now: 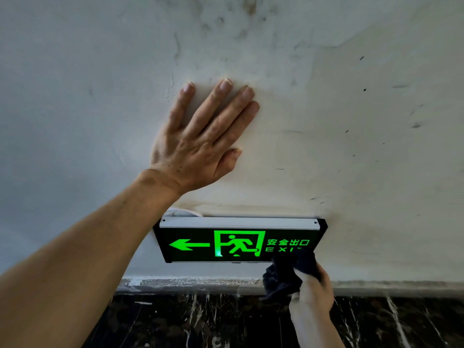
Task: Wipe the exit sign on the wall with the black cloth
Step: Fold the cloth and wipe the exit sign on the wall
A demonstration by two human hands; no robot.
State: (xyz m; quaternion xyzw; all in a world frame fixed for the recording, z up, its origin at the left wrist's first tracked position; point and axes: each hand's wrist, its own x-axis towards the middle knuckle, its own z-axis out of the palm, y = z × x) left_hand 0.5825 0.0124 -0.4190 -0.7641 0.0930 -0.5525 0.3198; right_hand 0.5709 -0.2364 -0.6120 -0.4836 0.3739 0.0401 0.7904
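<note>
The exit sign (226,244) hangs low on the white wall, black with a glowing green arrow, running figure and lettering under a white top strip. My right hand (312,295) grips the bunched black cloth (286,275), which presses against the sign's lower right corner and hides the end of the word EXIT. My left hand (200,141) lies flat on the wall above the sign, fingers spread, holding nothing.
The white wall (364,146) is stained and scuffed. Below the sign runs a grey paint-flecked ledge (188,285) over dark marble with white veins (200,322). A white cable loop (180,212) peeks out behind the sign's top left corner.
</note>
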